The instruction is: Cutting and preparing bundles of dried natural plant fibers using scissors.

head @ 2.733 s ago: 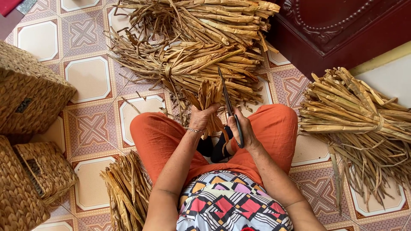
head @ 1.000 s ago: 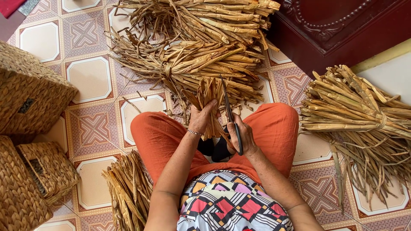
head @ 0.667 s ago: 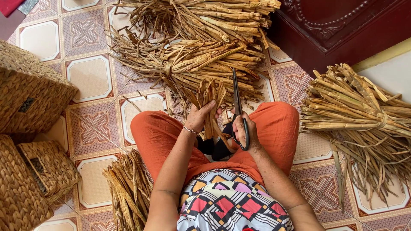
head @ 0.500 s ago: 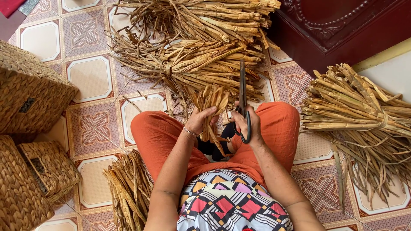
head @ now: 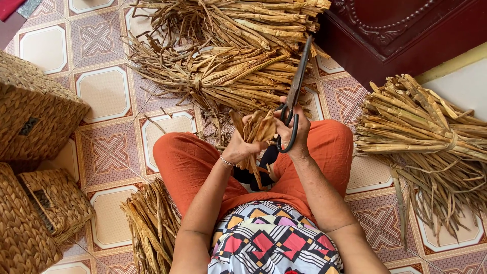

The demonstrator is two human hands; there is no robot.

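I sit on a tiled floor with orange trousers, knees apart. My left hand (head: 238, 148) grips a small bunch of dried plant stalks (head: 257, 128) above my lap. My right hand (head: 295, 133) holds large dark scissors (head: 295, 91) by their loop handles, blades together and pointing up and away, just right of the bunch. The two hands nearly touch.
A big tied bundle of dried stalks (head: 228, 56) lies ahead on the floor, another bundle (head: 431, 137) at the right, a smaller pile (head: 149, 228) by my left hip. Woven baskets (head: 35, 111) stand at the left. A dark wooden furniture piece (head: 406, 30) is at the upper right.
My right hand has lifted the scissors from pointing down along my thigh to pointing up and away. My left hand has closed tighter on the bunch.
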